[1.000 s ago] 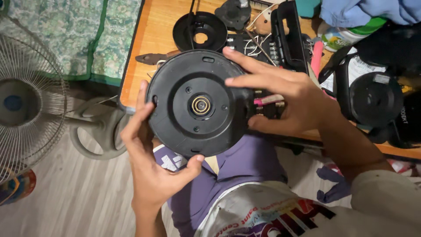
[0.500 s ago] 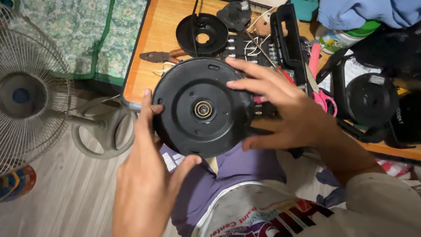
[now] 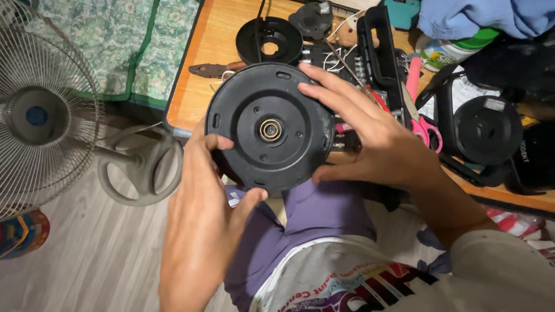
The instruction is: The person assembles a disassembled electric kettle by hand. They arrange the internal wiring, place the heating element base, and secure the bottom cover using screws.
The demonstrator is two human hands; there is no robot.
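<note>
Shifted slightly, the black kettle base [image 3: 270,128] is clamped underside-up in both grips: left hand [image 3: 202,214] below it, right hand [image 3: 370,138] beside it, exposing its brass connector [image 3: 270,130].

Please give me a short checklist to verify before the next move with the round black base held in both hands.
1. Left hand grips the round black base at its lower left rim: ok.
2. Right hand supports its right side: ok.
3. Brass centre contact faces the camera, uncovered: ok.
4. Screws all fitted: cannot tell.
5. Pliers on the wooden table within reach: ok.
6. Table space free to set the base down: not ok, cluttered.
</note>
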